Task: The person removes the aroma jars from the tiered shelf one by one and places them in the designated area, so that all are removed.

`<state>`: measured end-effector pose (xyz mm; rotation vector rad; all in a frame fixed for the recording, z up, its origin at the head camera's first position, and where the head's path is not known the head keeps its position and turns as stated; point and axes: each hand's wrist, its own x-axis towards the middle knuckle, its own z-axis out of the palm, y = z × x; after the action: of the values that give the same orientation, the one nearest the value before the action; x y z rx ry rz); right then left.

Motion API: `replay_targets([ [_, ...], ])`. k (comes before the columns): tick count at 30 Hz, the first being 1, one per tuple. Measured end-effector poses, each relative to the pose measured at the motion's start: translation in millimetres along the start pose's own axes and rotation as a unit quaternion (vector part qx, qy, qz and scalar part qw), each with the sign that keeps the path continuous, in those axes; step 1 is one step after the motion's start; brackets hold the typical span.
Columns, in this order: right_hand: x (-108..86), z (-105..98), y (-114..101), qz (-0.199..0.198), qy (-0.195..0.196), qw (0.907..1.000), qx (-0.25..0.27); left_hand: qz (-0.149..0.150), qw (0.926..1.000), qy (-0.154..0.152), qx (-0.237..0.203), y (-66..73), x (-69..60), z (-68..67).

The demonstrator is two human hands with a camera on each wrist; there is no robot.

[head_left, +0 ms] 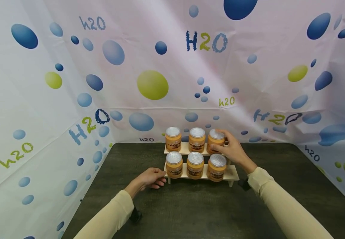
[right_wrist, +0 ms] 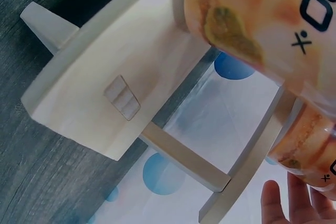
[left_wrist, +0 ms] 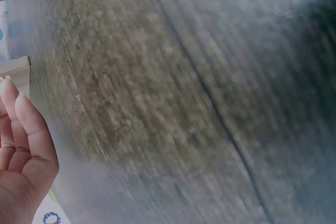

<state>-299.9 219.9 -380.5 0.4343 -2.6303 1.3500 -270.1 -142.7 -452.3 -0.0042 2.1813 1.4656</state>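
A two-tier wooden stand (head_left: 231, 172) bears two rows of orange jars with silvery ridged lids. My right hand (head_left: 233, 149) grips the upper-row right jar (head_left: 213, 140), thumb in front and fingers over its far side. From the right wrist, fingertips (right_wrist: 299, 198) touch that jar's lower part, while the lower-row right jar (right_wrist: 247, 19) looms close. At the stand's left end, my left hand (head_left: 150, 178) has loosely bent fingers, the tips at the lower board's edge. The left wrist view has its fingers (left_wrist: 39, 135) beside a wooden corner (left_wrist: 18, 72); its thumb is out of sight there.
The stand is on a dark wood-grain table (head_left: 190, 209). Behind and beside it hangs a white sheet (head_left: 178, 20) printed with blue and green drops and H2O lettering. The upper-row left jar (head_left: 173, 141) and middle jar (head_left: 197, 141) stand next to the gripped one.
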Motion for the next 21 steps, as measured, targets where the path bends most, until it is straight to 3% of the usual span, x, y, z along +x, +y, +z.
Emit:
replay_targets([
  [21,2.3,-2.9,1.2,0.006,0.003,1.0,0.006,-0.003,1.0,0.007,0.004,4.1,-3.2,1.5],
])
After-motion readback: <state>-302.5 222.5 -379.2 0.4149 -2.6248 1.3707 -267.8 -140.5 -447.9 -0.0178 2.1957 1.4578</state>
